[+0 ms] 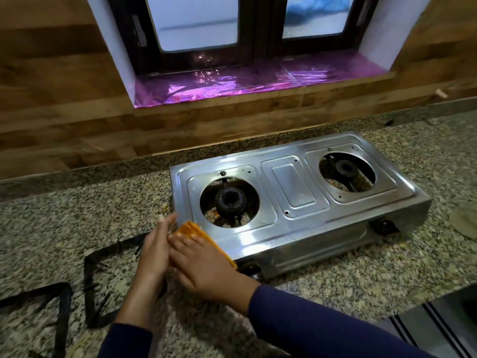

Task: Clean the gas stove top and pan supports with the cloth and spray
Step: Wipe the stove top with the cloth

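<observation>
A steel two-burner gas stove (294, 187) sits on the granite counter with its pan supports taken off. My right hand (204, 262) presses a folded orange cloth (196, 231) flat against the stove's front left corner. My left hand (154, 249) stands edge-on beside that corner, fingers straight and together, touching the stove's left side and my right fingers. Two black square pan supports (103, 277) (55, 303) lie on the counter to the left of my hands. No spray bottle is in view.
The speckled granite counter (335, 285) runs along a wood-panelled wall with a window above. Two black knobs (384, 226) sit on the stove's front face. A pale round object (464, 218) lies at the right edge, and a dark appliance corner (444, 321) at lower right.
</observation>
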Demonstrator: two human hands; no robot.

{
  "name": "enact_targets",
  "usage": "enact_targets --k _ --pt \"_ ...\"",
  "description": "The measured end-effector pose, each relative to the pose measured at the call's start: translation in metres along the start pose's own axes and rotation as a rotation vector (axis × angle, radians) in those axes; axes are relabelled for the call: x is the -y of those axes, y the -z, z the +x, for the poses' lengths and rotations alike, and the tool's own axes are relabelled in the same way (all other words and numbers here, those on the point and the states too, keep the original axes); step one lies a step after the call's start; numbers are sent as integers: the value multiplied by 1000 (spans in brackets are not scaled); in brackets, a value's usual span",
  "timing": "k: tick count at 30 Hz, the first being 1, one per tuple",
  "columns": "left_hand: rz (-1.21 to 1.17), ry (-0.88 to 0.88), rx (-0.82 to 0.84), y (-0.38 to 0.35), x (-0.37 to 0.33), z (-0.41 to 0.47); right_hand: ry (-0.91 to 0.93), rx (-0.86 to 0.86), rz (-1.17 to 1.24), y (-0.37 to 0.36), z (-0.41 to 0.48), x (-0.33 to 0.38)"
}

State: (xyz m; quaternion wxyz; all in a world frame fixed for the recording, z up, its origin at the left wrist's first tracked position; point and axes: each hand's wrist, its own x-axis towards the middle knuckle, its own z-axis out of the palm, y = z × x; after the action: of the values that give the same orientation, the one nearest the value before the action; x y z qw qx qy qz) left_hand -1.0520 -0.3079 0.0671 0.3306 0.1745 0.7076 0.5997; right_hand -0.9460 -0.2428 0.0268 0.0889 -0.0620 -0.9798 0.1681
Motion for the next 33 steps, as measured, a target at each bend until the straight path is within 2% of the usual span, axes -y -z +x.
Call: enact_targets --k 4,7,9,11,13,15,19,23,26,27,31,33 --pt "130 -51 -80 5 5 -1 186 81 -70 1 3 1" --pt "218 -68 -59 4 18 -2 395 44 -80 3 -16 -16" --pt "313 -107 -80 -5 25 -6 450 30 -51 7 -36 -33" --pt "492 -193 -139 -19 30 -13 408 32 -9 20 -61 -58" --pt "725 -304 -184 -32 38 -19 286 58 69 39 -91 -91" --pt "938 -342 -220 -42 50 -22 162 69 80 61 -126 -127" --pt "1080 -420 -279 -93 50 -34 -113 -83 167 107 -207 -193" --pt "1044 -561 -77 -176 44 -43 -428 -394 146 138 -267 -253" --pt "1024 -655 77 -248 38 -47 -688 -498 85 143 -280 -275" --pt "1041 -674 121 -270 36 -47 -674 -484 44 143 -276 -272" --pt "1042 -720 217 -351 23 -42 -287 -287 113 151 -263 -254" --pt "1019 -704 230 -378 19 -39 -238 -250 180 160 -267 -266"
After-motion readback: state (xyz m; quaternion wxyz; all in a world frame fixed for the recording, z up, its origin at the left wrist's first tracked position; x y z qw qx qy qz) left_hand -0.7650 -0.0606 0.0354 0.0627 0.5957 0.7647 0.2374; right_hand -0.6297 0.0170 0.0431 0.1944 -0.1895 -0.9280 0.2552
